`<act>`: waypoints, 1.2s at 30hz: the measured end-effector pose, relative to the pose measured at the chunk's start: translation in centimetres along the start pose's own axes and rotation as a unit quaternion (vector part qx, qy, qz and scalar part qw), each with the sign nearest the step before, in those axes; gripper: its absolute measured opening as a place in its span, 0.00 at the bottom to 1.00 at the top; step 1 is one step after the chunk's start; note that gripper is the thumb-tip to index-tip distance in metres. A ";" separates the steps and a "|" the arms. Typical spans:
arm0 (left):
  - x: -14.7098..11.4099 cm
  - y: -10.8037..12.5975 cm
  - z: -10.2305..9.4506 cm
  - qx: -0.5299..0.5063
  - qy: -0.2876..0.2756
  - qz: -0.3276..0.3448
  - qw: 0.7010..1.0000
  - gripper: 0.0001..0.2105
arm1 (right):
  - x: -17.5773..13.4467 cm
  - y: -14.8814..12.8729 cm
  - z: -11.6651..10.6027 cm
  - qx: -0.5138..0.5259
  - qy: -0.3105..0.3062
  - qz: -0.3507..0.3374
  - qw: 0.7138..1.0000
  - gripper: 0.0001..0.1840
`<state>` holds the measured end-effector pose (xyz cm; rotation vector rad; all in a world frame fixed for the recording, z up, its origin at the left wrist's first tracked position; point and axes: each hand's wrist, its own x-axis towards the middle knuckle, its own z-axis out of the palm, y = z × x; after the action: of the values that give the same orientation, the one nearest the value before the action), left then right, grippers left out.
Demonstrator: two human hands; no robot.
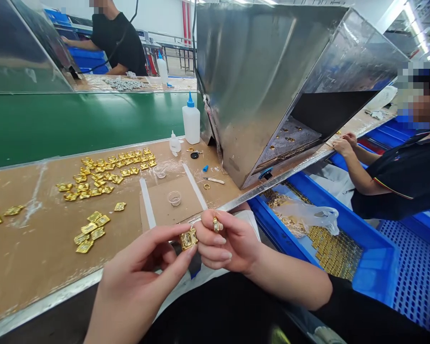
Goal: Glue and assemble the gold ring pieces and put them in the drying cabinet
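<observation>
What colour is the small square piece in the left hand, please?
The small square metallic-looking piece is shiny gold, seen best in the head view.

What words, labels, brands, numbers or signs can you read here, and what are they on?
No text can be read.
Small white bottle: any marking is too small.
Co-worker's dark shirt: any marking is too blurred.
Gold piece in the left hand: no legible letters.
</observation>
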<state>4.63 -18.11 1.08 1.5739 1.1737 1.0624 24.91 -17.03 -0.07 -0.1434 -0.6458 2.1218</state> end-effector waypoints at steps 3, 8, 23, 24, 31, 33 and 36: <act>0.2 0.0 -0.2 -0.009 -0.012 0.023 1.000 0.12 | -0.1 -0.1 0.0 -0.006 0.014 0.002 1.000 0.17; 0.8 -0.3 0.0 -0.047 -0.012 0.034 0.998 0.11 | -0.2 -0.1 0.3 -0.003 0.027 -0.001 1.000 0.16; 0.2 0.3 2.0 -0.103 0.037 0.020 0.994 0.13 | -0.3 0.2 0.1 0.035 0.019 0.008 0.999 0.12; 0.2 0.1 2.0 -0.106 0.041 0.024 0.993 0.13 | -0.3 0.3 0.1 0.031 0.019 0.008 0.999 0.12; 0.6 -1.7 1.9 -0.234 0.066 -0.049 0.969 0.20 | -0.3 0.1 0.5 0.058 0.023 0.018 0.998 0.12; 1.0 -1.5 2.2 -0.286 0.058 -0.054 0.955 0.18 | -0.3 0.0 0.9 0.099 0.038 0.030 0.994 0.14; 1.6 -0.9 2.6 -0.336 0.045 -0.051 0.939 0.17 | -0.3 -0.2 1.5 0.155 0.063 0.029 0.986 0.19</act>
<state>7.21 -16.82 -0.27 0.9271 0.8069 1.2999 24.80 -17.76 1.25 -0.1239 -0.2353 2.2199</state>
